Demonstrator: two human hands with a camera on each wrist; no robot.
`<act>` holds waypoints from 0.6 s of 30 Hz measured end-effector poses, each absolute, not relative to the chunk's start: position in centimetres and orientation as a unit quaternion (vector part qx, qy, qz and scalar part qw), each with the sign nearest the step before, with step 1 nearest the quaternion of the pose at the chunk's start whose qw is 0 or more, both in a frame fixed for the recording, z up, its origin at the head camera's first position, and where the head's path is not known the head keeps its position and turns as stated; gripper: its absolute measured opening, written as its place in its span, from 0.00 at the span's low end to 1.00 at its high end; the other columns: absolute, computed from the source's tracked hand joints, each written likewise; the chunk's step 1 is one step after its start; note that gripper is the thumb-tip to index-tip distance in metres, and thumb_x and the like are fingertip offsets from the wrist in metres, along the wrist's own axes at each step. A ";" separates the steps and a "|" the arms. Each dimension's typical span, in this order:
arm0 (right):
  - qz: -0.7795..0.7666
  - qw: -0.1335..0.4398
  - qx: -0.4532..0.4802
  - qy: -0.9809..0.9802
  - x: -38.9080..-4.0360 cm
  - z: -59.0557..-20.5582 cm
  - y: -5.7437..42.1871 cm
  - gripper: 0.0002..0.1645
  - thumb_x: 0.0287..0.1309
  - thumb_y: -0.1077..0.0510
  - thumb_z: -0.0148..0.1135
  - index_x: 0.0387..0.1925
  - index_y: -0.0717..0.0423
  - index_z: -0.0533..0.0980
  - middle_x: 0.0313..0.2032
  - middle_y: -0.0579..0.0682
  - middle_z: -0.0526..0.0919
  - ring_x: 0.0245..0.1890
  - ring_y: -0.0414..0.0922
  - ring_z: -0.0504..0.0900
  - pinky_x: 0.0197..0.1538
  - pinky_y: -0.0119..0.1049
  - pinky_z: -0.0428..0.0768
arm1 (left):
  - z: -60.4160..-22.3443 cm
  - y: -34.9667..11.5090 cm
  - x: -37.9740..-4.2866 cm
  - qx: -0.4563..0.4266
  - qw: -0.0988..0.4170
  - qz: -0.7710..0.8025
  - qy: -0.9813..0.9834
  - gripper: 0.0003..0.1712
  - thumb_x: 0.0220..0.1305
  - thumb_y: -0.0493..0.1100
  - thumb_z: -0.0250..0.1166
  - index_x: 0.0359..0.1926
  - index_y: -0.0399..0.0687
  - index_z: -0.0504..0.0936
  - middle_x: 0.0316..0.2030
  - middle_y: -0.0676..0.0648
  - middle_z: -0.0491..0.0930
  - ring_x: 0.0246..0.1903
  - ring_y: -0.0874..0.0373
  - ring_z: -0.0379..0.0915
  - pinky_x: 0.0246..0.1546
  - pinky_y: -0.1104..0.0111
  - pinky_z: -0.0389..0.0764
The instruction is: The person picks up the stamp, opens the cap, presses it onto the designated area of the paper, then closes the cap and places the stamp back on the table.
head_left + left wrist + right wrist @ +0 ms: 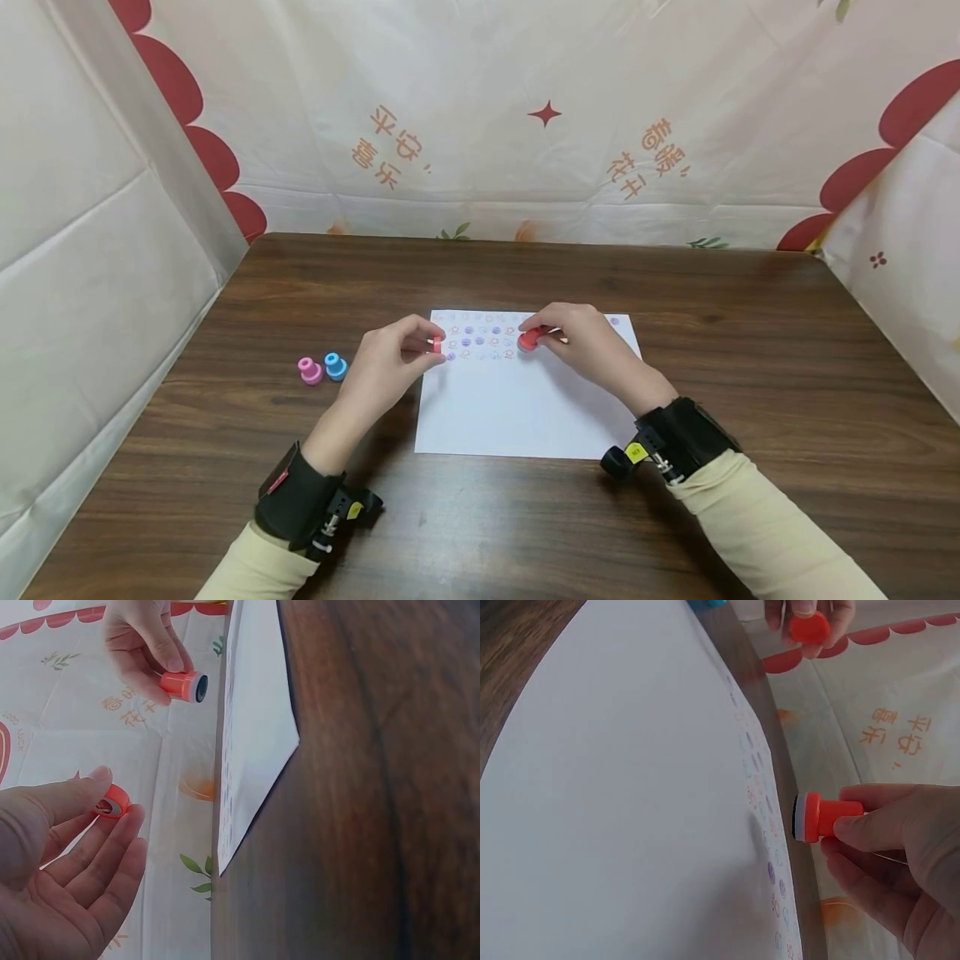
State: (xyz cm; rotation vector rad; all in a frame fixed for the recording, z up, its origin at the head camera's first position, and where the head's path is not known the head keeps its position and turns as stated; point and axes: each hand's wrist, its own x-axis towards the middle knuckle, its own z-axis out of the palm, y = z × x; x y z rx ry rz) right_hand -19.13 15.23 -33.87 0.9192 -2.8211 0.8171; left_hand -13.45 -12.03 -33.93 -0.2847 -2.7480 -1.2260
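Observation:
A red stamp [821, 817] is pinched by its handle in my right hand [592, 346], its dark face turned toward the paper and held above it. My left hand [386, 358] pinches a small round red cap [112, 801] between thumb and fingers, near the sheet's left edge. White paper [510, 417] lies flat on the table below both hands. Rows of small purple, pink and orange prints [480, 342] fill its upper part; my right hand hides some of them.
Left of the paper stand a pink stamp [310, 372] and a blue stamp [335, 367], close together. The brown wooden table [465, 533] reaches back to a patterned white cloth [480, 125], which also hangs at both sides.

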 end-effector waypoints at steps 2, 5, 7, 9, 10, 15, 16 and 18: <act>0.250 0.034 0.304 -0.919 -19.1 -34.0 15.1 0.15 0.51 0.68 0.68 0.43 0.55 0.83 0.40 0.52 0.87 0.40 0.45 0.82 0.46 0.46 0.85 | -33.9 -12.0 -13.4 -0.094 0.058 -0.405 -0.907 0.17 0.53 0.40 0.73 0.44 0.49 0.81 0.38 0.45 0.86 0.38 0.55 0.83 0.42 0.58 0.86; 0.231 0.039 0.312 -0.921 -19.1 -34.1 15.0 0.15 0.51 0.68 0.68 0.43 0.55 0.84 0.40 0.52 0.87 0.40 0.45 0.82 0.47 0.46 0.85 | -33.8 -12.0 -13.5 -0.093 0.056 -0.405 -0.908 0.17 0.53 0.41 0.73 0.45 0.49 0.81 0.39 0.45 0.86 0.38 0.55 0.83 0.42 0.58 0.86; 0.221 0.042 0.318 -0.921 -19.1 -34.2 14.9 0.15 0.52 0.68 0.68 0.43 0.54 0.84 0.40 0.51 0.87 0.41 0.45 0.81 0.48 0.46 0.84 | -33.8 -12.0 -13.5 -0.094 0.056 -0.405 -0.908 0.17 0.53 0.41 0.73 0.45 0.49 0.81 0.39 0.45 0.87 0.38 0.55 0.83 0.42 0.58 0.86; 0.212 0.044 0.324 -0.921 -19.1 -34.3 14.8 0.15 0.52 0.68 0.68 0.42 0.54 0.84 0.40 0.51 0.87 0.41 0.45 0.82 0.49 0.46 0.84 | -33.7 -12.1 -13.4 -0.095 0.056 -0.405 -0.908 0.17 0.53 0.41 0.72 0.45 0.49 0.81 0.39 0.45 0.87 0.38 0.55 0.83 0.42 0.58 0.86; 0.208 0.043 0.326 -0.921 -19.1 -34.3 14.7 0.15 0.52 0.68 0.68 0.42 0.54 0.84 0.40 0.51 0.87 0.41 0.45 0.82 0.49 0.46 0.84 | -33.7 -12.1 -13.4 -0.095 0.056 -0.405 -0.908 0.17 0.53 0.41 0.72 0.45 0.49 0.81 0.38 0.45 0.87 0.38 0.55 0.83 0.42 0.58 0.86; 0.195 0.041 0.328 -0.923 -19.1 -34.6 14.6 0.15 0.52 0.68 0.68 0.42 0.52 0.84 0.41 0.50 0.87 0.44 0.45 0.82 0.52 0.47 0.83 | -33.7 -12.1 -13.4 -0.098 0.056 -0.405 -0.907 0.16 0.53 0.41 0.72 0.44 0.49 0.81 0.38 0.45 0.86 0.38 0.56 0.83 0.42 0.58 0.86; 0.192 0.041 0.328 -0.924 -19.1 -34.6 14.6 0.15 0.52 0.68 0.68 0.42 0.52 0.84 0.41 0.50 0.87 0.44 0.45 0.82 0.52 0.47 0.83 | -33.7 -12.1 -13.4 -0.098 0.056 -0.405 -0.907 0.16 0.53 0.41 0.72 0.44 0.49 0.81 0.38 0.45 0.87 0.38 0.56 0.83 0.42 0.59 0.86; 0.187 0.043 0.329 -0.925 -19.1 -34.7 14.6 0.15 0.52 0.68 0.68 0.42 0.52 0.84 0.41 0.50 0.87 0.44 0.45 0.82 0.51 0.47 0.83 | -33.8 -12.1 -13.4 -0.100 0.057 -0.406 -0.907 0.16 0.53 0.41 0.72 0.44 0.49 0.81 0.38 0.45 0.87 0.38 0.56 0.83 0.42 0.59 0.86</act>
